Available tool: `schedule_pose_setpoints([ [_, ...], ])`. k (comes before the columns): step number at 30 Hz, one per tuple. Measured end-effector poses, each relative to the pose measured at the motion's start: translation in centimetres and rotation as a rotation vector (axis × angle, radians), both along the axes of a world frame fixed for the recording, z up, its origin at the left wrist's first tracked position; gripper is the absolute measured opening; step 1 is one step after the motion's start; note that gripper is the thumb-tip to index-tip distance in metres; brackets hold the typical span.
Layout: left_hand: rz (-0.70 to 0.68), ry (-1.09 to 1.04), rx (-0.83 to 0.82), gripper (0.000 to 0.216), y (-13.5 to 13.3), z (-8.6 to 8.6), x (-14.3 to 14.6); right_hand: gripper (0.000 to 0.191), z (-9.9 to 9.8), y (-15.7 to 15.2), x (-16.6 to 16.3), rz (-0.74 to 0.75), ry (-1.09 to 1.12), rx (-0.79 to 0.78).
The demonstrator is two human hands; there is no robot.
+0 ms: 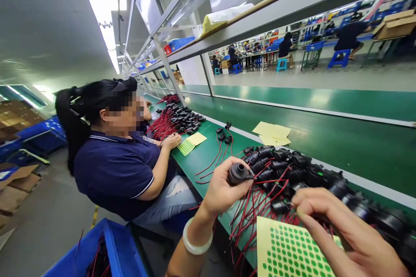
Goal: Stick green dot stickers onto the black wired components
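My left hand [222, 192], with a pale bangle at the wrist, is closed around a black round plastic part [237, 174]. My right hand [344, 225] has its thumb and index finger pinched together. Whatever is between those fingertips is too small to make out. Just below the right hand lies a yellow sheet of green round stickers [292, 249]. Behind both hands is a long heap of similar black parts [297, 160] with red wires [250, 212]. A few of them carry a green dot.
A co-worker [113, 173] in a dark polo shirt sits to the left, near another sticker sheet [186, 147] and wired pile [182, 117]. Yellow papers [273, 132] lie on the green bench [227, 110]. A blue bin [126, 249] stands below left; a shelf rail [260, 21] runs overhead.
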State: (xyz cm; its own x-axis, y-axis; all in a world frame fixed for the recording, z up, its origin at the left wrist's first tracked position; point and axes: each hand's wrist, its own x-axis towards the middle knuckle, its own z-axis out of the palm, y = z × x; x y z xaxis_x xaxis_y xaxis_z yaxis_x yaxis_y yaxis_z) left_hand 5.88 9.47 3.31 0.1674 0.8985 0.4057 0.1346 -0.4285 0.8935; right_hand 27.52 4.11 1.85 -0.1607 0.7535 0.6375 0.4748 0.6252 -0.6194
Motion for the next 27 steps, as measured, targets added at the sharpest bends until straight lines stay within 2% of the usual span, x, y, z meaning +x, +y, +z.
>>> schedule_pose_setpoints([
  [3, -0.042, 0.000, -0.042, 0.018, -3.0, 0.0, 1.0, 0.006, 2.9, -1.2, -2.1, 0.095, -0.077, 0.112],
  [6, -0.099, -0.022, -0.076, 0.023, -4.8, 0.1, 1.5, 0.010, 4.1, -2.3, -3.3, 0.124, -0.107, 0.182],
  [15, -0.147, -0.038, -0.108, 0.026, -6.8, 0.1, 1.6, 0.012, 4.1, -3.7, -4.2, 0.100, -0.185, 0.270],
  [22, -0.135, 0.007, -0.059, 0.023, -7.3, 0.6, 1.5, 0.013, 3.7, -4.3, -4.7, 0.022, -0.259, 0.465],
  [27, -0.100, 0.052, -0.041, 0.022, -7.5, 0.4, 1.4, 0.008, 4.1, -4.3, -4.7, 0.009, -0.252, 0.445],
])
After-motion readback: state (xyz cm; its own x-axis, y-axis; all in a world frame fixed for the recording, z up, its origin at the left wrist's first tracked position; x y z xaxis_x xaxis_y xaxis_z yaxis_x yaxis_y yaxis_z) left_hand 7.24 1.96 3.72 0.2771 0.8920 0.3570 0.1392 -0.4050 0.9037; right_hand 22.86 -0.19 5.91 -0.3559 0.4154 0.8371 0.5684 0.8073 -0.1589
